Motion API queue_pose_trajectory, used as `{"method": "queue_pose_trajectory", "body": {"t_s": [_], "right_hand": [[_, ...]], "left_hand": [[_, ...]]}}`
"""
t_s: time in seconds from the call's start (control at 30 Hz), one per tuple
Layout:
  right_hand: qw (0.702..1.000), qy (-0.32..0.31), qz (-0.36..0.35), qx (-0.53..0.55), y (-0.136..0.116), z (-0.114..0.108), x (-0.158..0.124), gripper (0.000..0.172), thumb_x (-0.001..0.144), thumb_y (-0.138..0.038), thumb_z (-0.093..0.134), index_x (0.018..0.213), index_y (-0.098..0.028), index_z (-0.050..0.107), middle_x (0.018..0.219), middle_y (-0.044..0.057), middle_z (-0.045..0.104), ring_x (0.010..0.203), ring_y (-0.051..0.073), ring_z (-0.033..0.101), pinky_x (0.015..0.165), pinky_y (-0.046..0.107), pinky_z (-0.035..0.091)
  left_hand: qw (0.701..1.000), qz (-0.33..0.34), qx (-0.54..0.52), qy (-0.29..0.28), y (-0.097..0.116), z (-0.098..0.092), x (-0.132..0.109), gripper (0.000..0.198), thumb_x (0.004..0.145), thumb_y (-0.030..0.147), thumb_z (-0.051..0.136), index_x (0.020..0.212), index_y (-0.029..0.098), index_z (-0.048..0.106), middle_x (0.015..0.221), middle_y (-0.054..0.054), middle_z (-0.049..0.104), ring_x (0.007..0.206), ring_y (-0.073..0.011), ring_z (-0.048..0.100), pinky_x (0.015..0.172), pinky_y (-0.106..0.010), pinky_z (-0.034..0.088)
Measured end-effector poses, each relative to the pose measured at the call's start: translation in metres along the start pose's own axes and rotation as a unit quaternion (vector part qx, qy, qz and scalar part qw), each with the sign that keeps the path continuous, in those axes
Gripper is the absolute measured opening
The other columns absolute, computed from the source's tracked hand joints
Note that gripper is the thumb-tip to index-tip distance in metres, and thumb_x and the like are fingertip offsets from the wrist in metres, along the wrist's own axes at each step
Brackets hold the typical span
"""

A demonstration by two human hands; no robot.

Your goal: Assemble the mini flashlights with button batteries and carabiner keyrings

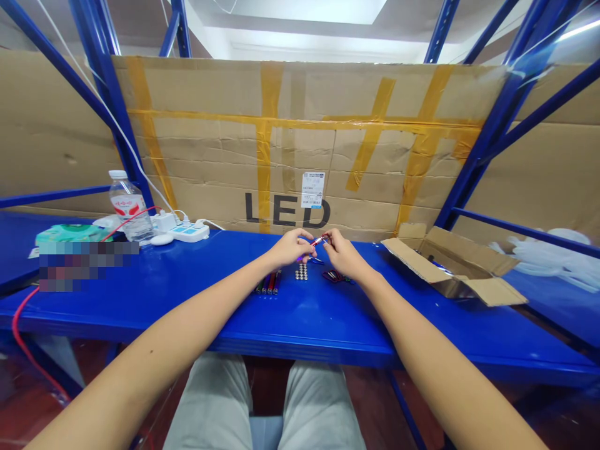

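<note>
Over the middle of the blue table, both hands meet at a slim red-and-silver metal tube (pixel 319 240), like a small penlight. My left hand (pixel 295 247) pinches its lower left end, and my right hand (pixel 341 251) has its fingers closed at the upper right end. A purplish glow shows just under the left fingers. Below the hands stand small silver button-like pieces (pixel 301 272) in rows. Several coloured tubes (pixel 268 284) lie side by side near my left wrist, partly hidden. Dark red pieces (pixel 332 275) lie in a pile by my right wrist. A blue tube (pixel 316 260) rests behind.
An open cardboard box (pixel 450 265) with dark items inside stands at right. At left are a water bottle (pixel 129 206), a white power strip (pixel 188 231) with cables, and a green packet (pixel 75 234). A large taped carton (pixel 210 150) walls off the back between blue posts.
</note>
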State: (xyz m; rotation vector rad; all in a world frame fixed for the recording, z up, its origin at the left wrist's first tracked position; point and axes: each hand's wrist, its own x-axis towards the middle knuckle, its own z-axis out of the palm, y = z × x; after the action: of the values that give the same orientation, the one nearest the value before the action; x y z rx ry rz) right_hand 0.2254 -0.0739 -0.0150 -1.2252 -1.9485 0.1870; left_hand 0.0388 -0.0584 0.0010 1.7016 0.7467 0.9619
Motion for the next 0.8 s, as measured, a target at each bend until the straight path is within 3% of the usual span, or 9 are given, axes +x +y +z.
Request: {"method": "queue_pose_trajectory", "body": {"t_s": [0.1, 0.2, 0.3, 0.4, 0.47, 0.6, 0.7, 0.8], "right_hand": [[0.999, -0.032, 0.01, -0.001, 0.001, -0.004, 0.0, 0.014, 0.088, -0.027, 0.046, 0.099, -0.02, 0.052, 0.08, 0.004, 0.062, 0.072, 0.02, 0.054, 0.068, 0.031, 0.038], [0.997, -0.071, 0.013, 0.016, -0.003, -0.008, -0.001, 0.013, 0.085, -0.03, 0.052, 0.091, -0.019, 0.057, 0.075, 0.002, 0.061, 0.069, 0.018, 0.052, 0.066, 0.031, 0.038], [0.986, -0.109, 0.024, 0.126, -0.012, -0.009, -0.001, 0.016, 0.082, -0.032, 0.057, 0.087, -0.018, 0.062, 0.078, 0.003, 0.065, 0.07, 0.017, 0.055, 0.069, 0.031, 0.043], [0.952, -0.137, 0.062, 0.267, -0.019, -0.006, -0.001, 0.019, 0.08, -0.034, 0.06, 0.084, -0.016, 0.065, 0.083, 0.006, 0.07, 0.075, 0.018, 0.06, 0.076, 0.032, 0.047], [0.922, -0.151, 0.094, 0.345, -0.021, -0.002, -0.002, 0.022, 0.08, -0.038, 0.062, 0.078, -0.016, 0.063, 0.074, 0.006, 0.068, 0.072, 0.018, 0.061, 0.075, 0.033, 0.048], [0.859, -0.164, 0.148, 0.462, -0.024, 0.001, -0.005, 0.023, 0.074, -0.037, 0.068, 0.077, -0.016, 0.059, 0.052, -0.004, 0.048, 0.054, 0.014, 0.054, 0.062, 0.032, 0.048], [0.844, -0.149, 0.186, 0.481, -0.026, 0.0, -0.005, 0.021, 0.073, -0.033, 0.069, 0.077, -0.017, 0.057, 0.049, -0.007, 0.039, 0.046, 0.011, 0.044, 0.053, 0.029, 0.045], [0.858, -0.135, 0.209, 0.449, -0.025, -0.001, -0.004, 0.017, 0.073, -0.029, 0.068, 0.075, -0.017, 0.057, 0.049, -0.006, 0.038, 0.043, 0.009, 0.039, 0.047, 0.027, 0.041]], "left_hand": [[0.999, 0.017, 0.005, 0.042, 0.001, -0.007, 0.003, 0.006, 0.084, 0.014, 0.061, 0.085, 0.011, 0.055, 0.068, -0.004, 0.066, 0.045, -0.0062, 0.052, 0.044, -0.02, 0.035], [0.997, 0.041, -0.001, 0.058, -0.001, -0.015, 0.005, 0.014, 0.088, 0.023, 0.059, 0.083, 0.01, 0.059, 0.068, -0.004, 0.065, 0.046, -0.0063, 0.052, 0.044, -0.021, 0.037], [0.997, 0.061, -0.003, 0.055, -0.004, -0.017, 0.006, 0.021, 0.088, 0.031, 0.062, 0.085, 0.01, 0.063, 0.064, -0.001, 0.062, 0.046, -0.0064, 0.049, 0.045, -0.021, 0.037], [0.996, 0.079, 0.008, 0.043, -0.007, -0.012, 0.005, 0.026, 0.084, 0.036, 0.066, 0.088, 0.01, 0.068, 0.058, 0.002, 0.057, 0.045, -0.0062, 0.045, 0.046, -0.021, 0.035], [0.996, 0.084, 0.011, 0.031, -0.009, -0.008, 0.005, 0.029, 0.082, 0.037, 0.069, 0.095, 0.011, 0.07, 0.059, 0.001, 0.06, 0.049, -0.0077, 0.048, 0.051, -0.022, 0.037], [0.997, 0.07, 0.004, 0.028, -0.011, -0.006, 0.008, 0.041, 0.082, 0.042, 0.068, 0.108, 0.01, 0.071, 0.076, -0.007, 0.07, 0.069, -0.0144, 0.06, 0.066, -0.027, 0.045], [0.992, 0.044, -0.092, 0.073, -0.01, -0.014, 0.012, 0.053, 0.091, 0.054, 0.05, 0.107, 0.008, 0.071, 0.091, -0.014, 0.072, 0.083, -0.0197, 0.064, 0.075, -0.031, 0.048], [0.97, 0.022, -0.233, 0.073, -0.007, -0.026, 0.013, 0.067, 0.095, 0.061, 0.031, 0.105, 0.007, 0.07, 0.109, -0.019, 0.07, 0.102, -0.0258, 0.064, 0.089, -0.035, 0.048]]}}
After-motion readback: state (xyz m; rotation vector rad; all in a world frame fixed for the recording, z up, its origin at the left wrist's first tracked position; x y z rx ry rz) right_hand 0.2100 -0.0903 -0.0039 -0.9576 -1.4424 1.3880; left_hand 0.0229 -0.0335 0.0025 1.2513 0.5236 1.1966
